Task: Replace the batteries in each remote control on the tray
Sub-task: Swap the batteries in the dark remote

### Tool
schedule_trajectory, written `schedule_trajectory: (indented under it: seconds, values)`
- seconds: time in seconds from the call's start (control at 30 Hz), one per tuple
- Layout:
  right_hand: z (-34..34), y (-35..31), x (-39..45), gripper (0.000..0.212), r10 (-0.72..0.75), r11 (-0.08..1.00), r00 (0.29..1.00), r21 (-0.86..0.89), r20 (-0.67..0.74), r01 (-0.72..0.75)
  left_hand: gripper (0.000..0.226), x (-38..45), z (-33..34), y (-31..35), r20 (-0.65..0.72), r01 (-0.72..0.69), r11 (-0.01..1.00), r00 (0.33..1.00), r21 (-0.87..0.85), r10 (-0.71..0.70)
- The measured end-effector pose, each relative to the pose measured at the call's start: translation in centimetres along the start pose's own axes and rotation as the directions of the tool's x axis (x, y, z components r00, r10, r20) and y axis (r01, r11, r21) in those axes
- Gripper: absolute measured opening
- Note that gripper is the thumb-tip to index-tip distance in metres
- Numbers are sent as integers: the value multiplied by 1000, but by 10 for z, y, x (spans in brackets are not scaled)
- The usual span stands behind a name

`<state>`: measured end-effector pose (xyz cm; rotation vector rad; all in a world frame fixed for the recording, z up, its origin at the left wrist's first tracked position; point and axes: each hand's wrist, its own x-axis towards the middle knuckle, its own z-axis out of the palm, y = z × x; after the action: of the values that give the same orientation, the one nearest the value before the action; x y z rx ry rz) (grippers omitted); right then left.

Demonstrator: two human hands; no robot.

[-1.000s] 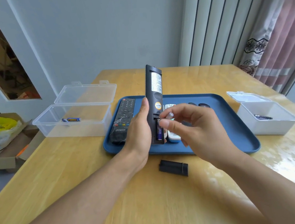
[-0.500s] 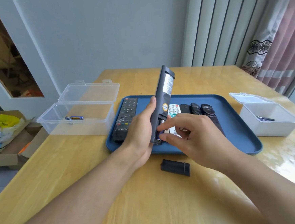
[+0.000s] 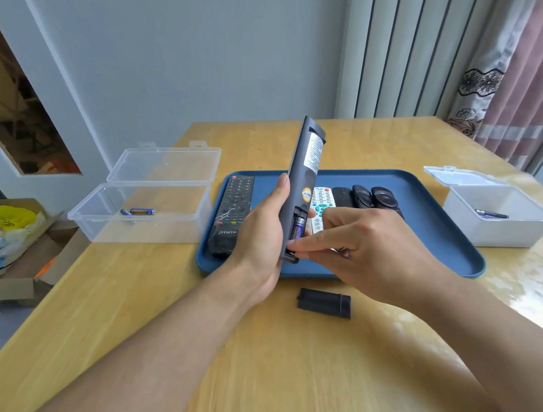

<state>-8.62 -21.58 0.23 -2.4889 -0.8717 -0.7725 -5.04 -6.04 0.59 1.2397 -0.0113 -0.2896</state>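
Remote [image 3: 301, 184]: I hold it in my left hand [image 3: 261, 236], tilted near upright above the tray [image 3: 427, 226], compartment open towards me.
Battery [image 3: 297, 226]: seated along the remote's long axis, just above my right fingers [image 3: 302, 245].
Fingers: left curled round the body; right pinching its lower end.
Cover [image 3: 324, 302]: on the surface, nearer my right hand [image 3: 364, 247].

Lower ends of tray remotes [image 3: 363, 197] behind right hand [image 3: 369, 250]; label print illegible.
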Motion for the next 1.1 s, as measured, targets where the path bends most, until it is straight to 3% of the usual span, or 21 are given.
schedule_trajectory:
  seconds: [0.27,0.57,0.8,0.93,1.1]
  values:
    - [4,-7,2,12,-43,993,995,-111,-93,33,62,3,-1,-3,-18,-19,1000,1000,9,19]
    - [9,-12,4,18,-24,994,998,-111,-49,19,56,2,-2,2,-57,0,1000,998,-10,0]
    - [2,3,5,15,-81,996,997,-31,-15,81,55,6,-9,4,48,10,1000,999,10,-11]
    - [2,11,6,12,93,991,994,100,-65,-86,53,6,-8,3,39,17,1000,999,11,-17]
    - [-7,19,5,18,251,967,968,37,23,-252,49,5,-7,2,-17,-9,1000,1000,-2,9]
